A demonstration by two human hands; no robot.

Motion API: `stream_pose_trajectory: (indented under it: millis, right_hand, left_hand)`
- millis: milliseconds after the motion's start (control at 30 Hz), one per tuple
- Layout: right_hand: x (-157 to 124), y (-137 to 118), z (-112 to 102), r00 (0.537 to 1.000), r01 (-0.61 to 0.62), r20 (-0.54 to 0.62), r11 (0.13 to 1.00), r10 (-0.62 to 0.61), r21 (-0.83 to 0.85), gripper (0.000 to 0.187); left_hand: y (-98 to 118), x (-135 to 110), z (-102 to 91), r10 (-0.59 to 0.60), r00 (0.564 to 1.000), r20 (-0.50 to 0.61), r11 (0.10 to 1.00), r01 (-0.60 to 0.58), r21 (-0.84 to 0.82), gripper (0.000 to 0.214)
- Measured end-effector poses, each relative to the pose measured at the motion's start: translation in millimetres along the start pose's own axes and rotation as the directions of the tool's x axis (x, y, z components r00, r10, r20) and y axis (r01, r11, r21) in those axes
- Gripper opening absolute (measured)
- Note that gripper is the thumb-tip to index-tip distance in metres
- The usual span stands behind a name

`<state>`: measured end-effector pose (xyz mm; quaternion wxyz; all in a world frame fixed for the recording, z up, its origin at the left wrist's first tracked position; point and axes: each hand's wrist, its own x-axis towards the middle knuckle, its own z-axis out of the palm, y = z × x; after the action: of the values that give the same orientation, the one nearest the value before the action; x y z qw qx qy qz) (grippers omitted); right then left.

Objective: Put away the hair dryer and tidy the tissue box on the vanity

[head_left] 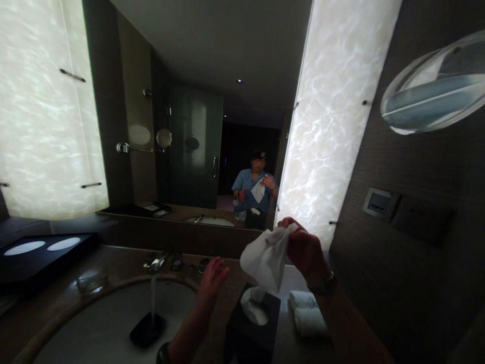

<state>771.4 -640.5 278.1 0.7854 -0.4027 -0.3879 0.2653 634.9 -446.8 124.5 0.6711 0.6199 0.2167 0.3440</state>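
Observation:
My right hand (305, 247) pinches a white tissue (267, 260) that hangs just above a dark tissue box (253, 328) on the bathroom counter. More tissue sticks out of the box's oval slot. My left hand (212, 277) hovers with fingers apart beside the box, to its left, over the sink's rim, holding nothing. A wristwatch shows on my right wrist.
Water runs from the faucet (159, 261) into the white sink (94, 323). A glass dish (91, 280) sits left of the faucet, a dark tray (41, 250) farther left. A rolled white towel (307, 313) lies right of the box. The wall mirror (197, 126) reflects me.

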Motion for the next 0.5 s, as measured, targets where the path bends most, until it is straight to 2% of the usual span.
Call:
stream_pose_trajectory:
  millis: [33, 100, 167, 200, 300, 367, 500]
  right_hand:
    - [-5.9, -4.3, 0.5, 1.0, 0.009, -0.003, 1.0, -0.009, 0.004, 0.02]
    - [-16.8, -7.1, -2.0, 0.999, 0.01, -0.031, 1.0, -0.01, -0.016, 0.019]
    - [-26.2, -3.4, -9.2, 0.998, -0.015, -0.069, 0.998, 0.011, -0.059, 0.021]
    - [-31.1, 0.7, -14.2, 0.994, -0.038, -0.104, 0.997, 0.031, -0.071, 0.023]
    - [-52.7, 23.8, -30.6, 0.96, -0.134, -0.251, 0.991, 0.127, -0.013, 0.031]
    - [-76.6, 51.6, -37.5, 0.927, -0.184, -0.312, 0.978, 0.207, 0.101, 0.041]
    - [-139.6, 131.0, -32.2, 0.885, -0.325, -0.258, 0.911, 0.387, 0.254, 0.072]
  left_hand:
    - [5.9, -6.3, 5.2, -0.078, 0.995, 0.061, 0.993, 0.083, -0.084, 0.087]
    - [16.7, -25.4, 17.4, -0.207, 0.956, 0.207, 0.939, 0.253, -0.232, 0.085]
    - [26.7, -47.1, 28.8, -0.278, 0.907, 0.317, 0.844, 0.388, -0.37, 0.081]
    - [31.7, -56.6, 33.2, -0.293, 0.897, 0.331, 0.812, 0.417, -0.41, 0.077]
    - [45.2, -73.5, 38.6, -0.309, 0.917, 0.253, 0.828, 0.39, -0.403, 0.061]
    - [50.5, -76.3, 34.8, -0.3, 0.931, 0.208, 0.861, 0.358, -0.361, 0.057]
    - [48.9, -76.9, 7.6, -0.291, 0.946, 0.14, 0.919, 0.317, -0.235, 0.051]
